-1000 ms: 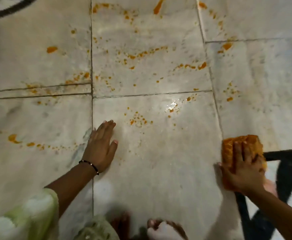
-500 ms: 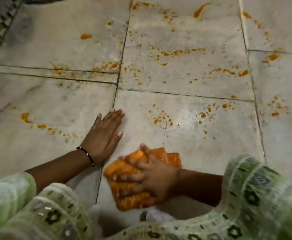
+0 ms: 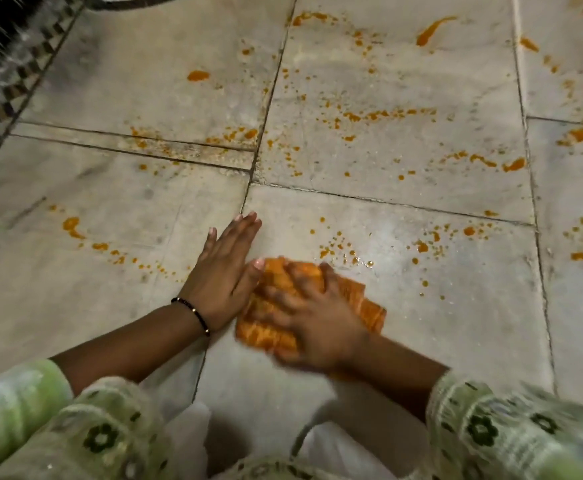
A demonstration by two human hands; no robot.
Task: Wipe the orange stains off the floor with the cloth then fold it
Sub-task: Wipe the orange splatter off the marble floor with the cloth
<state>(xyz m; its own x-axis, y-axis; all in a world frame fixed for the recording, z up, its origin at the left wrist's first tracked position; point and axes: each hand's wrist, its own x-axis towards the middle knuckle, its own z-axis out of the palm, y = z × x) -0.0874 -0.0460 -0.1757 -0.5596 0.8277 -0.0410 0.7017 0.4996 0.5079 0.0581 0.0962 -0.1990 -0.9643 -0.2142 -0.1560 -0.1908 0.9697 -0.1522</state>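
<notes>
On the pale marble tile nearest the person, the right hand [image 3: 317, 323] presses the crumpled orange cloth [image 3: 276, 327] flat with spread fingers, the nearest orange stains [image 3: 338, 249] lying just forward-right of it, beside the braced, flat left hand [image 3: 224, 275].

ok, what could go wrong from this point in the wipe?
1. The cloth already looks orange and soaked, so it may smear the stains just ahead instead of lifting them.
2. The left hand lies flat on the floor against the cloth; the right hand may drag residue onto it.
3. Splatter spreads across several tiles; far spots could be missed.
</notes>
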